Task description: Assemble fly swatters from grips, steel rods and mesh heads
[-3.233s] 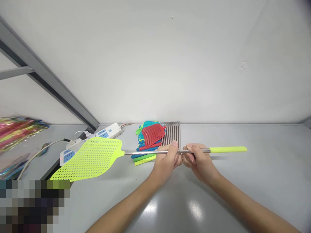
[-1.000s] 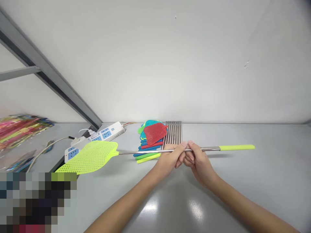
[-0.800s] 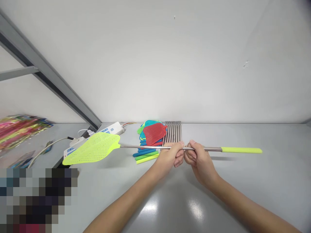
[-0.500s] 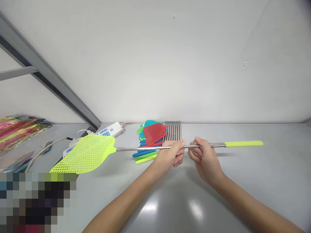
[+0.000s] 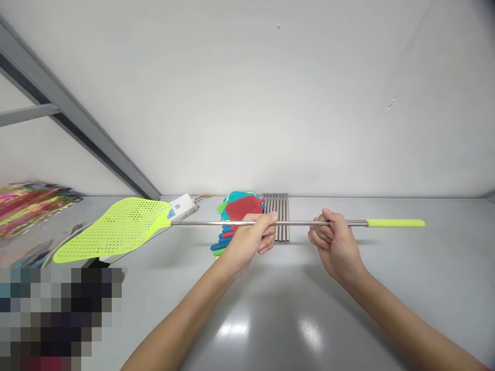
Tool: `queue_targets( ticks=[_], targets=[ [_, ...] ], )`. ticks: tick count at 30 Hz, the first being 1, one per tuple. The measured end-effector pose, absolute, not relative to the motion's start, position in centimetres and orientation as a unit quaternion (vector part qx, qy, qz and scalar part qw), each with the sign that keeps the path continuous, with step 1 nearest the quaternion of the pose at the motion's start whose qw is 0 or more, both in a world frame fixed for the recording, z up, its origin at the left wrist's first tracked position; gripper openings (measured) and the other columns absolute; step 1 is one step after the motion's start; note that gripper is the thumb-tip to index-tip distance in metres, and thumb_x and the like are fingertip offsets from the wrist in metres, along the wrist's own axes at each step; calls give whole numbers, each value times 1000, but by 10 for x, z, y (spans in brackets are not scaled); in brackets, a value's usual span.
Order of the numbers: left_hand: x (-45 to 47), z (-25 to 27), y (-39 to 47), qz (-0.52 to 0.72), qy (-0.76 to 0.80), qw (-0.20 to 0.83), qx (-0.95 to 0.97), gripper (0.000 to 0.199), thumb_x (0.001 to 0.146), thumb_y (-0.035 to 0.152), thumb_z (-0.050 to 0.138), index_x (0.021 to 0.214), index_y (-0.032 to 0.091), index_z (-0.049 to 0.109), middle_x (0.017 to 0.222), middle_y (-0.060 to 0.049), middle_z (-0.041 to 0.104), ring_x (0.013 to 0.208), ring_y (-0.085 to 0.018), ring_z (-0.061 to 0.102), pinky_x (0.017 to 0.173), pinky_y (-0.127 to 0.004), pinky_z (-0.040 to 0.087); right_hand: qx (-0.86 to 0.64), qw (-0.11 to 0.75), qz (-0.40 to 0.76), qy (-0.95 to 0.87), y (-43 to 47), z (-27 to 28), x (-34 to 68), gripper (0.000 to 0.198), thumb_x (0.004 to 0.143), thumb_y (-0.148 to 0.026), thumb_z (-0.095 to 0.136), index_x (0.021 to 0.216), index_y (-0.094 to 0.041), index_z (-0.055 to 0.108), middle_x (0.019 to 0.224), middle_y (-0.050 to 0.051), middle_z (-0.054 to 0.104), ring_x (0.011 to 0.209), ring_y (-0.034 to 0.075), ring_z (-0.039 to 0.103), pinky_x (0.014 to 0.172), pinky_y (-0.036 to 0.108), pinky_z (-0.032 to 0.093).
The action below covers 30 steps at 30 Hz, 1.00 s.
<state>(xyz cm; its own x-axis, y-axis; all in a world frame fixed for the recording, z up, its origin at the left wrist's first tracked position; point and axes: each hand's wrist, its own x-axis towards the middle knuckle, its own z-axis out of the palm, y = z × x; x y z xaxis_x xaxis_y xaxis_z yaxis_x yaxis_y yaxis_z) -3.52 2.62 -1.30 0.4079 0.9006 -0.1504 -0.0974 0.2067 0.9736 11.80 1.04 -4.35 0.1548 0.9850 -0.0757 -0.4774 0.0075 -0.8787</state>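
Note:
A fly swatter with a yellow-green perforated head (image 5: 119, 229), a thin metal rod (image 5: 204, 223) and a yellow-green handle (image 5: 396, 223) is held level above the table. My left hand (image 5: 257, 237) is closed around the middle of the rod. Nearer the handle, my right hand (image 5: 334, 239) grips the rod's thicker part. Behind my left hand lies a pile of loose swatter heads, a red one (image 5: 243, 208) on top. Several blue, red and green handles (image 5: 219, 247) lie below them, partly hidden by my left arm. A row of metal rods (image 5: 282, 216) lies beside the heads.
A white power strip (image 5: 183, 206) with wires lies near the wall, partly behind the yellow-green head. Plastic-wrapped colourful packs (image 5: 34, 206) are at the far left. A grey metal frame post (image 5: 88, 118) slants down to the grey table (image 5: 425, 278).
My hands have moved farther apart along the rod. The swatter now spans wider, its head farther left and its handle slightly right, and it sits a little higher in view.

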Motion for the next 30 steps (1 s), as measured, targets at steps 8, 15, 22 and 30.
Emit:
queue_targets(
  ticks=[8,15,22,30],
  targets=[
    [-23,-35,27,398,399,661,495,41,78,32,41,42,19,25,33,8,23,31,-5,25,36,-21,22,-393,649,603,-247,11,-54,110,41,78,-28,40,42,-18,22,41,-7,13,38,7,12,39,25,15],
    [-11,-44,16,320,399,643,571,46,77,35,43,36,16,33,32,5,30,36,-6,29,41,-22,23,-406,588,650,-257,-10,-69,88,39,78,-33,41,46,-19,25,43,-7,15,40,8,14,39,24,15],
    [-11,-44,14,347,355,701,512,40,80,29,38,42,18,29,33,6,27,35,-6,26,42,-22,23,-412,590,643,-262,-5,-60,91,42,75,-33,47,44,-19,21,43,-8,15,41,7,9,38,24,13],
    [-15,-32,18,354,340,682,542,43,81,29,40,42,19,24,33,6,24,34,-6,25,40,-23,21,-405,609,614,-296,-3,-45,98,42,76,-32,47,44,-19,23,43,-7,14,40,7,12,40,26,10]
  ],
)
